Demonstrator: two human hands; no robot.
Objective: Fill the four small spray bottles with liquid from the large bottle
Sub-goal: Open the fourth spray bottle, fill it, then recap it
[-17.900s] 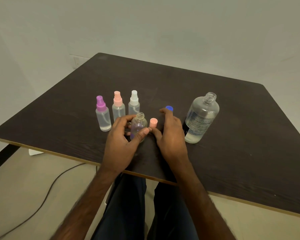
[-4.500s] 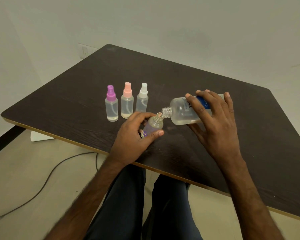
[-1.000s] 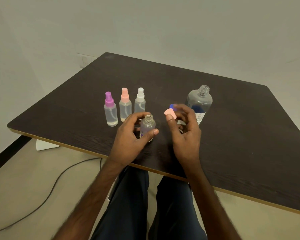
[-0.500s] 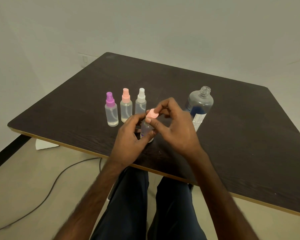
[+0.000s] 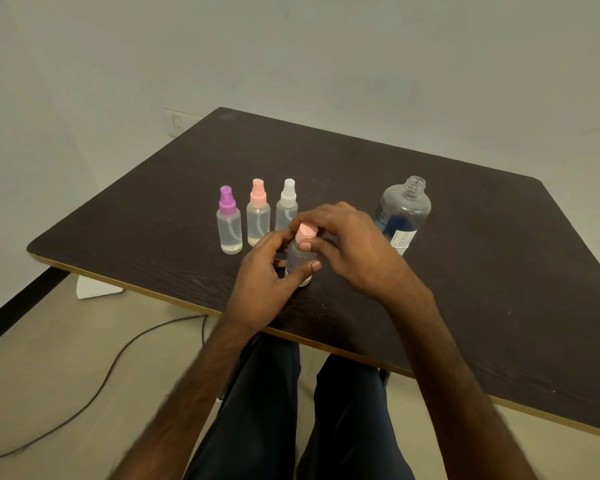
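Observation:
My left hand grips a small clear bottle standing near the table's front edge. My right hand pinches a pink cap on that bottle's neck. Behind stand three small spray bottles in a row: purple-topped, pink-topped and white-topped, each with clear liquid. The large clear bottle stands uncapped to the right, with little liquid visible in it.
The dark wooden table has a pale edge band along the front. A cable trails over the floor at the left, by a white object under the table. My legs are below the front edge.
My right hand carried the pink cap from beside the large bottle over to the small bottle and now holds it on the neck. My left hand has kept its hold.

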